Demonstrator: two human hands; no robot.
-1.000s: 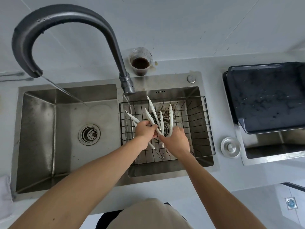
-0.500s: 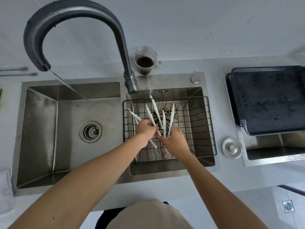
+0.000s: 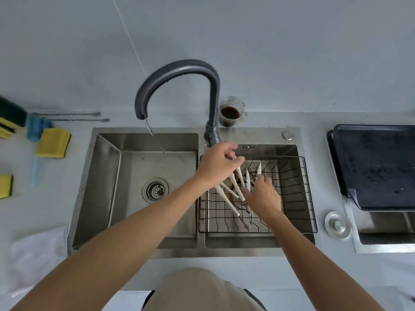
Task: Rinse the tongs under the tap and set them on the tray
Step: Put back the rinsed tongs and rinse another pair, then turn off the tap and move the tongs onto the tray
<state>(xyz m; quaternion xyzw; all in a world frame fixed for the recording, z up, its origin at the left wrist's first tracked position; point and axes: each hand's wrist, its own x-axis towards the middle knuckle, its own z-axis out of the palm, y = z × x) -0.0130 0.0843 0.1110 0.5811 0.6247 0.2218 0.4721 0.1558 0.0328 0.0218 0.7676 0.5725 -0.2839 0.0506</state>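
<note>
The head view looks down on a double sink [image 3: 107, 198] with a grey tap [image 3: 179, 68] arched over the left basin, a thin stream [image 3: 155, 140] falling from its spout. A wire basket [image 3: 298, 198] sits in the right basin, and several white tongs [image 3: 233, 187] lie fanned out in it, handles toward the person (the tips look smeared with dark residue).

The left hand [image 3: 215, 162] is raised above the basket's far left corner, near the tap's base, fingers loosely spread; whether they hold the upper end of one pair is unclear. The right hand [image 3: 262, 196] lies lower over the tongs, its fingers curled down among them, though the grip itself is blurred.

The dark tray [image 3: 377, 162] rests well to the right, over another basin. A cup [image 3: 231, 113] of brown liquid stands behind the tap, and yellow sponges [image 3: 52, 142] lie left of the sink.
</note>
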